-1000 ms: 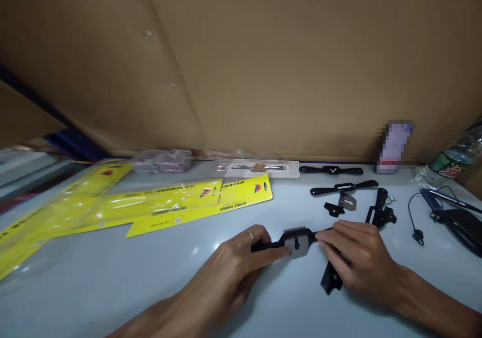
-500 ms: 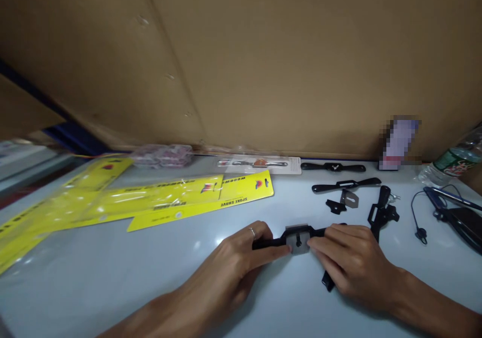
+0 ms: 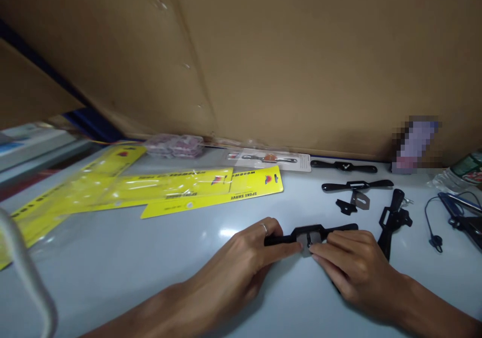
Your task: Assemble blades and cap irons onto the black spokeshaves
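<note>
My left hand [image 3: 256, 250], with a ring on one finger, grips the left handle of a black spokeshave body [image 3: 312, 229]. Its index fingertip presses on the grey metal blade [image 3: 304, 238] at the middle of the tool. My right hand [image 3: 352, 260] is closed, its fingertips on the right part of the blade near the slot; whether it pinches a small part there is hidden. The tool's right handle shows above the right knuckles.
Yellow cards in clear plastic [image 3: 173, 183] lie at the left. Behind are clear boxes [image 3: 175, 145] and a packaged spokeshave [image 3: 276, 160]. Other black spokeshaves [image 3: 357, 185], loose plates [image 3: 346, 207], a cable [image 3: 436, 241] and a bottle [image 3: 467, 167] lie right. A white curved bar [image 3: 28, 272] stands lower left.
The view has shifted, so most things appear further right. My right fingertips have moved inward over the blade toward its slot. The white curved bar has come into view.
</note>
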Motion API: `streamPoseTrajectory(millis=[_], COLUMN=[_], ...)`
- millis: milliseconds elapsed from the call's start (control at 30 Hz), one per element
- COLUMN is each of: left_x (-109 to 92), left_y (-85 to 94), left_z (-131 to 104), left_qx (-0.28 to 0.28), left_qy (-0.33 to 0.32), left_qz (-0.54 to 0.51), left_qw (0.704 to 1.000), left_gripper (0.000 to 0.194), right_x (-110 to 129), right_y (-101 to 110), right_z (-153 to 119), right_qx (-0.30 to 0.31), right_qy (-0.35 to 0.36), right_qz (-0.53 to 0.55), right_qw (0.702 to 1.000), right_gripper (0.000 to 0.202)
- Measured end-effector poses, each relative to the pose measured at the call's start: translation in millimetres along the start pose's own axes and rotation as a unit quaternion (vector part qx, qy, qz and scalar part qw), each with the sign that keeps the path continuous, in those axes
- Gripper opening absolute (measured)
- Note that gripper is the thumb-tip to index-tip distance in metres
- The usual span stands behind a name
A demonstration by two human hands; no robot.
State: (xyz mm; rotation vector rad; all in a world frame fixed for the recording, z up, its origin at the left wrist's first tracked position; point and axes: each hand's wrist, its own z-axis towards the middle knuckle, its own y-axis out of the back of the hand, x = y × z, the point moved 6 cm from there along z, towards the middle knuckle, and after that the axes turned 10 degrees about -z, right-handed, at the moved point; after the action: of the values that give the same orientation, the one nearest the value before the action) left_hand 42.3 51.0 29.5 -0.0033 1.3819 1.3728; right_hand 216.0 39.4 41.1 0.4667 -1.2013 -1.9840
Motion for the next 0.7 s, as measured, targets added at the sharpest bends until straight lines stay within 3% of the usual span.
streamPoseTrajectory(millis=[367, 700], left_x=[-6.3, -4.7], left_y=[-5.5, -3.6], left_z=[0.7, -1.4], left_qx=[0.042, 0.031], left_qy=[0.022, 0.023], left_qz=[0.030, 0.016], left_qw=[0.998, 0.999], left_gripper=[0.082, 0.083], right_x=[2.8, 4.6], right_y=[-0.2, 1.1], right_z=[0.7, 2.3], right_qx=[-0.011, -0.023], right_qy=[-0.008, 0.009], right_qz=[0.007, 0.000], right_qw=[1.000, 1.000], right_gripper=[0.035, 0.033])
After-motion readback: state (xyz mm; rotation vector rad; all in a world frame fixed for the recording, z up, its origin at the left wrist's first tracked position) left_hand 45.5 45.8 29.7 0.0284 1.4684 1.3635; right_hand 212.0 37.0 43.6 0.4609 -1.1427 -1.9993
